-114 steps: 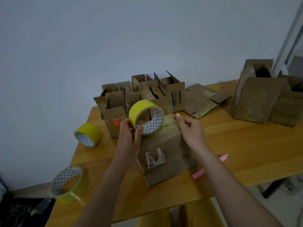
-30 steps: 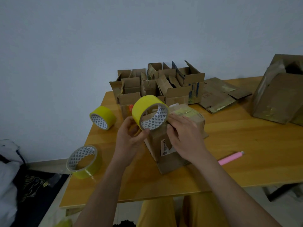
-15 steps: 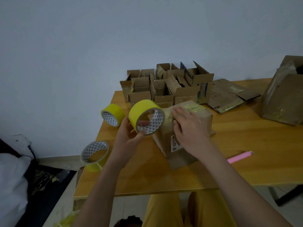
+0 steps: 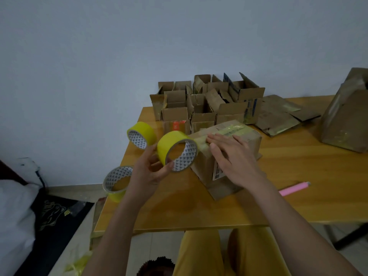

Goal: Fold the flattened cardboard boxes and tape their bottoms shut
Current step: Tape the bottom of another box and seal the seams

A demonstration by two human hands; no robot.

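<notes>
A small cardboard box (image 4: 249, 139) stands bottom-up in the middle of the wooden table (image 4: 298, 196), with a strip of yellow tape along its top seam. My left hand (image 4: 148, 172) grips a yellow tape roll (image 4: 175, 151) just left of the box; its tape runs onto the box. My right hand (image 4: 231, 156) lies flat with straight fingers on the box's top left edge, pressing the tape down.
Two more tape rolls lie at the table's left edge, one full (image 4: 141, 135) and one thin (image 4: 117, 182). Several folded open boxes (image 4: 203, 102) stand at the back, flattened ones (image 4: 278, 116) to their right, a large box (image 4: 346, 114) far right. A pink cutter (image 4: 293, 188) lies near the front.
My right hand has slid along the box top, its fingers now flatter on the tape. The left hand has kept the roll beside the box. The view has shifted left.
</notes>
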